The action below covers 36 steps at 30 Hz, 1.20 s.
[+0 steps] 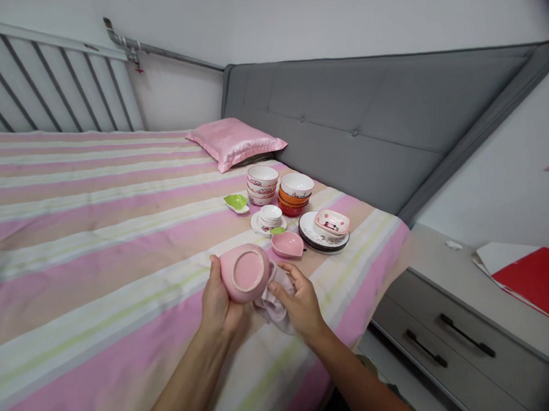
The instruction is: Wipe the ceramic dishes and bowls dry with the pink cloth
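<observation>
Left hand (220, 300) cups pink bowl (247, 272) from the left.

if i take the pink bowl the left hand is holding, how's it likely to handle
The pink bowl looks glossy, so it may slip. Its smooth, ceramic-like surface suggests it's stiff and probably breakable. Set on its foot ring, it's unlikely to roll.

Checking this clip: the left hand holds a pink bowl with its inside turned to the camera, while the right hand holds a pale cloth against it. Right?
Not quite: the head view shows the underside of the pink bowl turned to the camera. The left hand does hold it, and the right hand holds a pale cloth against it.
</observation>
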Tool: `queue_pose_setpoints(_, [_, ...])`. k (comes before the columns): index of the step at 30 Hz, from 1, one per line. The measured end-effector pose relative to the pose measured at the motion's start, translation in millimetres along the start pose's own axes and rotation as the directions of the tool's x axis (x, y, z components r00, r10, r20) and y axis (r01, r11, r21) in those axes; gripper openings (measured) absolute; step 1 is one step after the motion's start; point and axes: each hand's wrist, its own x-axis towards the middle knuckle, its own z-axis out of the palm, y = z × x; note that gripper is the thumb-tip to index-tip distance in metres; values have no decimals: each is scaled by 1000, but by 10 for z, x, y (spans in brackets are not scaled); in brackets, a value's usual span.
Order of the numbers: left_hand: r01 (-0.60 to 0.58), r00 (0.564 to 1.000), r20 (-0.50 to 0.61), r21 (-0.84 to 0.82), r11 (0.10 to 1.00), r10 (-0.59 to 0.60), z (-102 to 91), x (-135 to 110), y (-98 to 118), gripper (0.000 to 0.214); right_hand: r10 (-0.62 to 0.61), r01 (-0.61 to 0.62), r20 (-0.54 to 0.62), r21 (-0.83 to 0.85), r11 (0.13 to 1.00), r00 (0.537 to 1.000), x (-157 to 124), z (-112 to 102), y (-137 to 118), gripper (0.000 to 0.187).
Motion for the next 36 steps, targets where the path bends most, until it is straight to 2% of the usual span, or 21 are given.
queue_pose_setpoints(7, [-6, 1000, 17, 72, 997, 5, -13, 2, -13, 35, 87, -87, 7, 102, 991, 996, 12, -24, 47, 31])
queue_pose_setpoints(18, [100, 995, 13, 14, 995, -100, 4, -38, -32, 31, 97, -90, -92, 74, 993, 991, 30, -27, 30, 26])
queue_pose_setpoints(22, [115, 993, 13, 11, 993, -115, 10, -54, -48, 31, 109, -92, -115, 149, 985, 987, 34, 3, 33, 28])
queue_pose_setpoints(25, [92, 996, -3, -3, 996, -92, 11, -60, -48, 29, 118, -103, -71, 187, 977, 990, 33, 20, 9, 29])
queue_pose_setpoints(31, [-34, 999, -19, 29, 999, 35, -6, -21, -27, 26, 150, -159, 59, 181, 971, 987, 12, 7, -15, 29])
queue_pose_setpoints(36, [-11, 999, -35, -32, 999, 10, -6, 8, 1, 25, 194, -218, 135, 200, 955, 972, -9, -2, -21, 30])
